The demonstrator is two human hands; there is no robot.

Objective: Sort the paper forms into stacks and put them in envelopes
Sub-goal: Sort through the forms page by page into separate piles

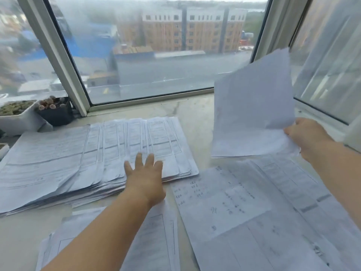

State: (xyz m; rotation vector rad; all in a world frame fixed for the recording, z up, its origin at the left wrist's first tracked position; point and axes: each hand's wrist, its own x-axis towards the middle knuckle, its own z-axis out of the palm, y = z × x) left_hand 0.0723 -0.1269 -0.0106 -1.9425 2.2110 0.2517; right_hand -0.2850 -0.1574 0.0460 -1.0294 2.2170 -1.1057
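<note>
Paper forms cover a pale stone windowsill (187,114) in the head view, lying in several groups. A thick fanned stack (93,153) spreads across the left and middle of the sill, its sheets slid sideways so their printed edges overlap. The left hand (145,178) reaches forward with fingers straight and spread, its fingertips on the near right part of that stack, gripping nothing. The right hand (306,136) pinches a thin bundle of sheets (252,114) by its lower right corner and holds it raised and tilted above the sill, well apart from the fanned stack. Below that bundle lies a right-hand pile (273,212), with a smaller sheet bearing handwriting on top of larger printed forms. A third, near pile (156,241) lies under the left forearm at the bottom of the frame. At the far left, against the window frame (64,61), stand two containers: a white planter (17,122) filled with low greenish growth, and touching its right side a small black pot (58,114) holding little rounded brownish succulents. No envelope shows among the papers.
</note>
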